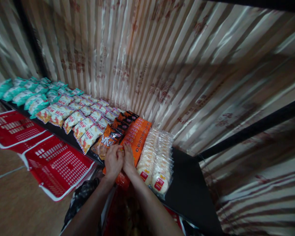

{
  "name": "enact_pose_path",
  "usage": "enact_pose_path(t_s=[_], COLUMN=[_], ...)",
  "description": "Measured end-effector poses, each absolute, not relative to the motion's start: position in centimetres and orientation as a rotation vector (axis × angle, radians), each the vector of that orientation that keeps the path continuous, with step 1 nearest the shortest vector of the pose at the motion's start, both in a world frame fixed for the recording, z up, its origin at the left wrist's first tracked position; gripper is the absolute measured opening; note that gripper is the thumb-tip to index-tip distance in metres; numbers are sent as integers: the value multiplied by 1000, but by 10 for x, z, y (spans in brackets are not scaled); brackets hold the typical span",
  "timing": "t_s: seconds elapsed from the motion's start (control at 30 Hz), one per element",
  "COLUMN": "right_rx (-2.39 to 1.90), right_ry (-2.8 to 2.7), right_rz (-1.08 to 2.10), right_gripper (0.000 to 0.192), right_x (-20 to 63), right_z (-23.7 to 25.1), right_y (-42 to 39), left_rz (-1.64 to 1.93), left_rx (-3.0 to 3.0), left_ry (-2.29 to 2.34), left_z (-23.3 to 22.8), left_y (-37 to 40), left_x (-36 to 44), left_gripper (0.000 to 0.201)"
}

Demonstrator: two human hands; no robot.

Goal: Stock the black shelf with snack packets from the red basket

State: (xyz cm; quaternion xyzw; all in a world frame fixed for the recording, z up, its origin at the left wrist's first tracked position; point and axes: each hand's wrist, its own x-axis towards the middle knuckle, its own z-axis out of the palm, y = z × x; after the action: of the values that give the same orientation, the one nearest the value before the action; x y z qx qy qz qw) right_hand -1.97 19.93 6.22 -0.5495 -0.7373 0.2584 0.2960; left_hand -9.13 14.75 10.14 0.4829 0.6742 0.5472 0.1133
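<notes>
My left hand (pixel 113 161) and my right hand (pixel 128 160) are side by side with their fingers curled in, over the front of a row of orange snack packets (pixel 138 134). Both are closed on an orange packet (pixel 123 181), part of which shows below and between my wrists; my fingertips are mostly hidden. Black-and-orange snack bags (pixel 108 139) lie just left of my left hand. Right of my right hand, round white crackers in clear wrappers (pixel 154 160) are lined up in two rows.
All these stand on a black shelf (pixel 186 186). Further left come several white chip bags (pixel 85 126) and several teal bags (pixel 22 93). Red baskets (pixel 60 164) are below the shelf's front edge. A pleated printed sheet (pixel 137 65) hangs behind, and a black bar (pixel 250 129) slants at right.
</notes>
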Motion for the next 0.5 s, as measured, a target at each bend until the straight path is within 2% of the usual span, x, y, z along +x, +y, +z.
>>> enact_pose_path(t_s=[0.17,0.5], right_rx=[-1408,-1373], right_ry=[-1834,-1733], right_rz=[744,794], right_gripper=[48,49], right_x=[-14,-10], right_z=[71,94], right_y=[211,214], left_rz=[1363,1219], left_rx=[1427,1529], left_ry=[1990,1994], left_z=[103,101], left_y=[151,156], left_x=[-83,-82], left_gripper=[30,33])
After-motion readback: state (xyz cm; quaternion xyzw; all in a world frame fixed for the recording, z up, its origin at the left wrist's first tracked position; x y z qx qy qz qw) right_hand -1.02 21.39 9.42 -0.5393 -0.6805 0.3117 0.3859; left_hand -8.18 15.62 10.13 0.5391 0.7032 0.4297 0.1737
